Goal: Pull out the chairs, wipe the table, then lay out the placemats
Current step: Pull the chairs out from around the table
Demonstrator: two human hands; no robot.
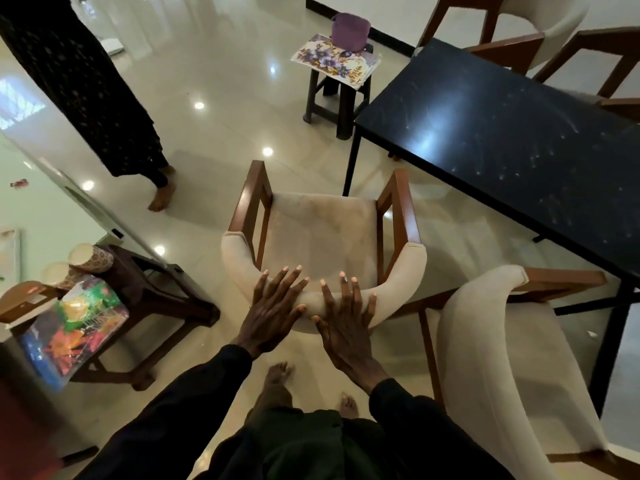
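Observation:
A cream-cushioned wooden chair (322, 233) stands away from the black table (502, 140), its curved backrest toward me. My left hand (273, 310) and my right hand (346, 320) lie flat on top of that backrest, fingers straight and spread. A second cream chair (491, 358) stands at my right, beside the table's near corner. Floral placemats (334, 60) lie stacked on a dark stool (337, 95) beyond the table's left end, with a purple container (349, 31) on top of them.
Two more chairs (540, 36) stand at the table's far side. A dark side table (145, 299) at my left carries paper cups (90, 258) and a colourful packet (72, 327). Another person (86, 84) stands barefoot at the upper left. My bare feet show on the glossy floor.

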